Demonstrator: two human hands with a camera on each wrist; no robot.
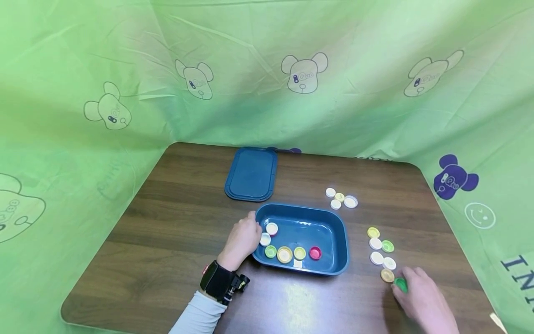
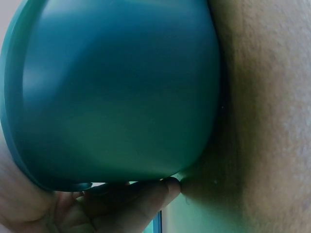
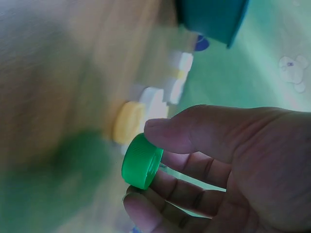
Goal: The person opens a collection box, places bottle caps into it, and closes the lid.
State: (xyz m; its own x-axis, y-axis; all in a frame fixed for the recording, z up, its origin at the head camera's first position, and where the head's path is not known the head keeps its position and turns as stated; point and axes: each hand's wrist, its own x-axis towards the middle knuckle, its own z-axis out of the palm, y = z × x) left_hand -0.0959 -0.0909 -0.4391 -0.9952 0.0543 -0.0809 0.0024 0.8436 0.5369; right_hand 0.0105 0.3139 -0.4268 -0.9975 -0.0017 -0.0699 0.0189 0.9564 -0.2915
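In the head view my left hand (image 1: 244,235) grips the left rim of a blue plastic box (image 1: 343,241); its outer wall (image 2: 116,97) fills the left wrist view, with fingers (image 2: 141,208) against it. Several bottle caps lie inside, including a red cap (image 1: 315,253), a light green cap (image 1: 270,251) and a large cream cap (image 1: 284,254). On the table's right side my right hand (image 1: 426,297) pinches a green bottle cap (image 3: 141,162) between thumb and fingers. A tan cap (image 1: 387,276) lies just beside it.
Right of the box lie more caps: white caps (image 1: 376,258), a yellow cap (image 1: 373,232) and a green one (image 1: 387,246). Farther back is a small cluster with a white cap (image 1: 351,202). A blue lid (image 1: 252,174) rests flat behind the box. Green printed cloth (image 1: 250,111) surrounds the wooden table (image 1: 167,246).
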